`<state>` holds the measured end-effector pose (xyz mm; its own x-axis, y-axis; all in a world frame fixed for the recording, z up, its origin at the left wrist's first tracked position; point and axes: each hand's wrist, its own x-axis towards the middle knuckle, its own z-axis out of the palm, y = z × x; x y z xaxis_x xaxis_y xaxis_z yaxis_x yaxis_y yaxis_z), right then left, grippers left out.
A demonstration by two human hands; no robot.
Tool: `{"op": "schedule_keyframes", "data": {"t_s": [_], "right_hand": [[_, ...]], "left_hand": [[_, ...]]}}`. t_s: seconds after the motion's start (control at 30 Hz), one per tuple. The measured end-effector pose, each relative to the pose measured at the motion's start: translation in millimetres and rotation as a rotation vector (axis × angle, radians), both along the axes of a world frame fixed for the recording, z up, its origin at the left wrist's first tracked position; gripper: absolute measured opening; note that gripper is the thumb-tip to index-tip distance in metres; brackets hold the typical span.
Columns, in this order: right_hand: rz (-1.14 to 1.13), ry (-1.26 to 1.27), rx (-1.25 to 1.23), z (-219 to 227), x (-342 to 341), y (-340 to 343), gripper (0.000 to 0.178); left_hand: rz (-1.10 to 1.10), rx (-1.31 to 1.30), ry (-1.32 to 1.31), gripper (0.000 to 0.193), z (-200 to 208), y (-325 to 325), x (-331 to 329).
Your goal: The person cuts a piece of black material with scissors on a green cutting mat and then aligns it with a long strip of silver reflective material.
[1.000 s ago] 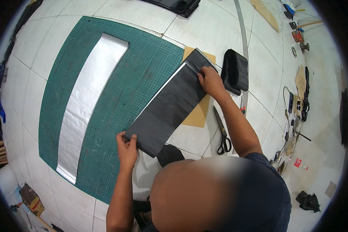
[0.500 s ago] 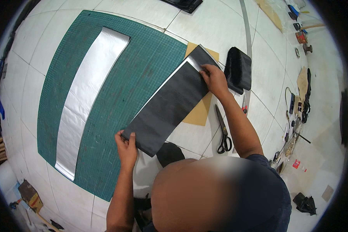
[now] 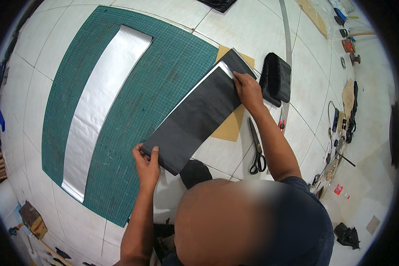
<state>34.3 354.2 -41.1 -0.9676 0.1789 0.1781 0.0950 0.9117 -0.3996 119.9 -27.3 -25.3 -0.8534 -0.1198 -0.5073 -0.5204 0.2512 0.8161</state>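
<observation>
Black strip point(image 3: 193, 122), long axis diagonal, up-right

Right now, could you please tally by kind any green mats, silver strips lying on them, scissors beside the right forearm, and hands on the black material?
Green mat: 1
Silver strip: 1
Scissors: 1 pair
Hands on the black material: 2, the left hand and the right hand
Total: 5
</observation>
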Motion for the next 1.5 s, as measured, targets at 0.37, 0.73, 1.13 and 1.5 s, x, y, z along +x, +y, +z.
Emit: {"op": "schedule_keyframes", "data": {"t_s": [0.37, 0.73, 1.13, 1.5], "right_hand": [[-0.017, 0.033, 0.035, -2.5, 2.0, 1.8, 0.020], [-0.003, -0.083, -0.029, 0.9, -2.1, 8.7, 0.018], [0.279, 0.017, -0.229, 51.4, -98.6, -81.5, 0.022], [0.277, -0.019, -0.359, 25.7, -263.0, -193.9, 0.021]], "left_hand": [[0.011, 0.133, -0.018, 0.053, 4.7, 4.8, -2.0], [0.012, -0.008, 0.057, 0.048, 7.0, 11.7, -2.3], [0.235, -0.062, 0.294, 0.048, 51.1, -77.3, -34.0], [0.394, -0.040, 0.270, 0.056, 32.8, -170.3, -161.2]]}}
